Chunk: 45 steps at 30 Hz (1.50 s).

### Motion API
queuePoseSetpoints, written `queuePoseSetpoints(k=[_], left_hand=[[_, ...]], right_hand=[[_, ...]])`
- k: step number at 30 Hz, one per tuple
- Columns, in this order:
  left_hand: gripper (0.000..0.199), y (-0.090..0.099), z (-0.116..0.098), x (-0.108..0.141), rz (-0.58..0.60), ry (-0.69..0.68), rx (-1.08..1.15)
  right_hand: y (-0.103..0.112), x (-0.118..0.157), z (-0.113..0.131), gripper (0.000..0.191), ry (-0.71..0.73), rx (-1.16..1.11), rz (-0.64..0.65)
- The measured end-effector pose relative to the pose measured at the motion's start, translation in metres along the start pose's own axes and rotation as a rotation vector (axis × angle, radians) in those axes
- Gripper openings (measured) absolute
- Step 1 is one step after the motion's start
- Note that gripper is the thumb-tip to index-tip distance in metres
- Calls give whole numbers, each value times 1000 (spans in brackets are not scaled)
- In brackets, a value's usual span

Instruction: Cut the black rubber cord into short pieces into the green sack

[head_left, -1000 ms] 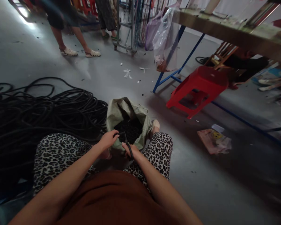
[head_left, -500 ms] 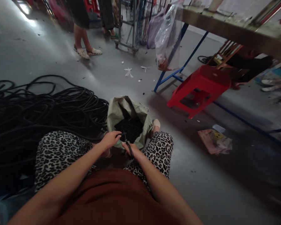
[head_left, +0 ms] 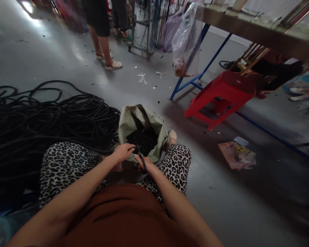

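Observation:
My left hand (head_left: 123,152) is closed on the end of a black cord (head_left: 103,151), which runs in from a large tangled heap of the same cord (head_left: 54,116) on the left. Its tip sticks out past my fingers. In my right hand (head_left: 148,166) are black-handled scissors (head_left: 142,160), their blades pointing up near the cord's tip. Both hands are above the near rim of a pale green woven sack (head_left: 159,127). Inside the sack lie many small black pieces (head_left: 145,137), too dark to tell apart.
A red plastic stool (head_left: 221,97) stands to the right beside a blue-legged table (head_left: 221,17). A clear plastic bag (head_left: 186,44) hangs from its end. Flat packaging (head_left: 237,156) lies on the floor. Ahead, a person in light clogs (head_left: 113,65) stands near a wheeled rack (head_left: 141,51).
The person in clogs has stepped to the right. The cord's tip shows slightly farther beyond my left fingers, close to the scissor blades. My hands have barely moved.

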State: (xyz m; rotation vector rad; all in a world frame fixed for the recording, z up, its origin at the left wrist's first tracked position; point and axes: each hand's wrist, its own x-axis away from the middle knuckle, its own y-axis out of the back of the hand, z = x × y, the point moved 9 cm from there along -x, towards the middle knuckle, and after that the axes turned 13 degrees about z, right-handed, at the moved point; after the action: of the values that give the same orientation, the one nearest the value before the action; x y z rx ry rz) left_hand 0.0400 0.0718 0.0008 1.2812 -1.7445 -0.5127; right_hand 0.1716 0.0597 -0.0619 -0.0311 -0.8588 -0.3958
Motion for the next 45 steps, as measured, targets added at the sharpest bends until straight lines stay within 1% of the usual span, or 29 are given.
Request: queuePoseSetpoints(k=[3, 8, 13, 16, 19, 21, 28, 31, 36, 40, 45], left_hand=[[37, 0, -5, 0, 22, -16, 14], [35, 3, -9, -2, 29, -3, 56], [37, 1, -6, -4, 13, -14, 50], [39, 5, 0, 0, -19, -12, 34], [39, 11, 10, 6, -51, 22, 37], [37, 12, 14, 9, -47, 26, 42], [36, 11, 15, 6, -36, 31, 41], [35, 10, 15, 4, -20, 44, 20], [35, 9, 22, 5, -14, 79, 5], [34, 6, 27, 4, 6, 98, -5], [34, 5, 28, 3, 21, 102, -28]], right_hand=[[-1, 0, 0, 70, 10, -18, 1], [2, 3, 4, 76, 32, 39, -35], [6, 3, 3, 81, 46, 46, -83], [8, 3, 0, 83, 12, -24, -81], [12, 5, -4, 80, -37, -110, -101], [14, 7, -3, 78, -37, -134, -120], [16, 12, -3, 69, -43, -197, -148], [16, 14, -3, 67, -57, -194, -154], [15, 16, -5, 64, -107, -163, -141], [15, 16, -4, 61, -105, -137, -122], [15, 16, -7, 60, -114, -138, -130]])
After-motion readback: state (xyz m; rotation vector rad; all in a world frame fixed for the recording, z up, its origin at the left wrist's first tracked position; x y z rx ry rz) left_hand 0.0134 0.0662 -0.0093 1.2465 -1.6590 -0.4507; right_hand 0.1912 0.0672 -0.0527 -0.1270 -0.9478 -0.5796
